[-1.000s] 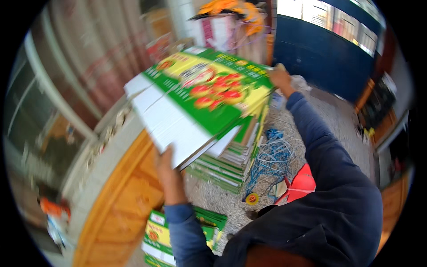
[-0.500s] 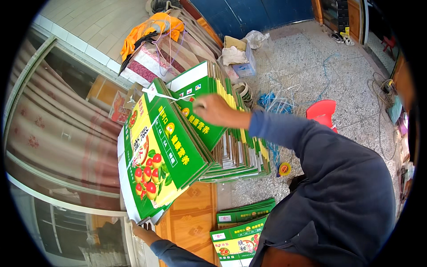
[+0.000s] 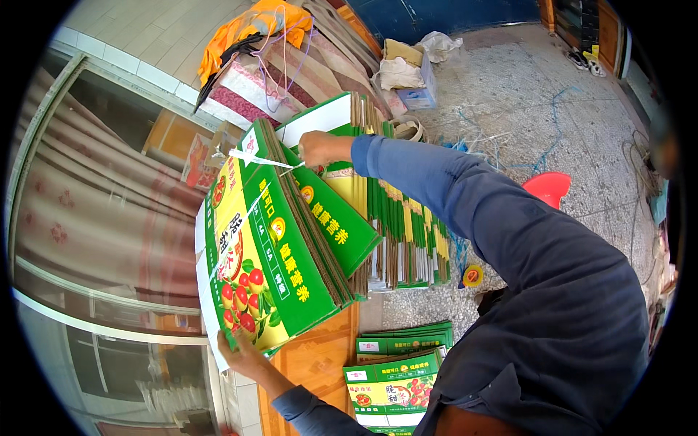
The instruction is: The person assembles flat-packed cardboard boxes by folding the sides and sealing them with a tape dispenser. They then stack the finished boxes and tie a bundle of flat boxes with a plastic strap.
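A tied bundle of flat printed cardboard cartons (image 3: pixel 291 247), green and yellow with red fruit pictures, leans at a tilt in front of me. A white strap (image 3: pixel 258 158) crosses its upper end. My right hand (image 3: pixel 320 149) is closed at the strap's end, just past the bundle's far upper edge. My left hand (image 3: pixel 243 356) grips the bundle's near lower corner, with fingertips on the printed face. Right behind the bundle, a large stack of similar cartons (image 3: pixel 411 240) shows its layered edges.
More cartons (image 3: pixel 392 378) lie low by my body, beside a wooden panel (image 3: pixel 313 363). Glass windows with a curtain (image 3: pixel 94 196) line the left. A red plastic stool (image 3: pixel 549 189), a yellow tape roll (image 3: pixel 472 275) and loose blue strapping (image 3: pixel 458 251) are on the floor at right.
My right hand has moved up and left, to the strap's end. My left hand has shifted up along the bundle's lower corner, its fingers now on the printed face. The view has shifted slightly.
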`<state>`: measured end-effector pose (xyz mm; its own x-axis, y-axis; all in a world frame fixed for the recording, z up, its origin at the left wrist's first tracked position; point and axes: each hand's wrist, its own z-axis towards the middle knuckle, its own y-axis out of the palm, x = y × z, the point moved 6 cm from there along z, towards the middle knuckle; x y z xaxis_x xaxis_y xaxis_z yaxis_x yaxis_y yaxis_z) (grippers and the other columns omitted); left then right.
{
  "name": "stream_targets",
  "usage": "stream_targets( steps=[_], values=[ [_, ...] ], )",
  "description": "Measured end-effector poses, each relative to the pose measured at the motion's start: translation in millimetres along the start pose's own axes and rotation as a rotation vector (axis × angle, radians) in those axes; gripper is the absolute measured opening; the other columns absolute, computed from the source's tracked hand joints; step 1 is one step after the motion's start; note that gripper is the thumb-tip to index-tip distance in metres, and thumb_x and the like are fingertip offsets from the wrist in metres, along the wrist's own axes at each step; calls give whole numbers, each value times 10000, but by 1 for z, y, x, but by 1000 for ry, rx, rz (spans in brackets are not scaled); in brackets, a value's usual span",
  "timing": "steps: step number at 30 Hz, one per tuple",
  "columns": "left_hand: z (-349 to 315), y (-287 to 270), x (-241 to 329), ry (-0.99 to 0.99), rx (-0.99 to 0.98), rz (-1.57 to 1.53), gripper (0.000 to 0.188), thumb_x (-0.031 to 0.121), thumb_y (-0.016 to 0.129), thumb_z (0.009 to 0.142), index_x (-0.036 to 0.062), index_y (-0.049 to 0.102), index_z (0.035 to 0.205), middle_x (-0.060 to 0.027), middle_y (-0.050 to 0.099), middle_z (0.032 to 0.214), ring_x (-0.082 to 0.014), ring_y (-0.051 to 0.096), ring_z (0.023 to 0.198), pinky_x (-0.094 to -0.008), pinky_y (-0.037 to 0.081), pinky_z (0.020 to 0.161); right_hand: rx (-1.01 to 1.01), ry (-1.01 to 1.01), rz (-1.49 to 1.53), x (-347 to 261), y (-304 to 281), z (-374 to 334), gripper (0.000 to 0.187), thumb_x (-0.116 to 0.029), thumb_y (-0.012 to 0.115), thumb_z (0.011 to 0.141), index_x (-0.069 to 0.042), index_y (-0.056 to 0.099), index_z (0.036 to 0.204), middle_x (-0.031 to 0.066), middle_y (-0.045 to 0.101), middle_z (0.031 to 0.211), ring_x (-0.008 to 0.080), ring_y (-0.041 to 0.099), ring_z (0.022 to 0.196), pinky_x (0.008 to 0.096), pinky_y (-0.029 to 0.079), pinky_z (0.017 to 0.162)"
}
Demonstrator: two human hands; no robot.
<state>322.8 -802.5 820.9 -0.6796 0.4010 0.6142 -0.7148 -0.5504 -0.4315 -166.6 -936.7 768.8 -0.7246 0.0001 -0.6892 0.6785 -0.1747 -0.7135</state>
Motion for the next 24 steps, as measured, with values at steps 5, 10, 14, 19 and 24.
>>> stream_targets(
  steps=[5, 10, 14, 19, 24],
  values=[
    [-15, 49, 36, 135, -174, 185, 269, 62, 586, 831, -47, 638, 1070, -182, 644, 1080, -296, 606, 939, -378, 483, 843, 353, -229, 58, 11, -29, -5, 160, -127, 717, 666, 0, 705, 763, 191, 674, 725, 265, 665, 658, 381, 513, 621],
    [-13, 51, 19, 64, -170, 108, 204, 46, 571, 821, -43, 647, 987, -174, 648, 1018, -309, 598, 911, -391, 479, 830, 296, -81, 605, 38, -23, 8, 155, -144, 714, 758, 2, 693, 808, 111, 649, 652, 172, 620, 581, 336, 464, 438],
    [-14, 50, 22, 105, -152, 132, 206, 54, 569, 820, -32, 650, 988, -168, 649, 1022, -305, 597, 915, -385, 477, 827, 246, -9, 946, 35, -12, 16, 212, -152, 684, 796, 58, 661, 788, 151, 651, 672, 216, 604, 465, 354, 469, 404],
    [-15, 49, 25, 57, -143, 105, 212, 75, 563, 822, -19, 654, 990, -161, 647, 1024, -305, 594, 912, -382, 475, 824, 39, 41, 301, 15, -4, 2, 262, -215, 671, 834, 31, 641, 749, 112, 588, 546, 199, 530, 403, 341, 418, 391],
    [-16, 48, 31, 110, -147, 189, 215, 81, 562, 829, -19, 650, 997, -163, 638, 1008, -295, 592, 904, -378, 481, 802, -117, -104, 167, 0, -5, -23, 287, -195, 688, 812, 29, 596, 659, 103, 514, 467, 188, 471, 356, 362, 351, 358]
  ],
)
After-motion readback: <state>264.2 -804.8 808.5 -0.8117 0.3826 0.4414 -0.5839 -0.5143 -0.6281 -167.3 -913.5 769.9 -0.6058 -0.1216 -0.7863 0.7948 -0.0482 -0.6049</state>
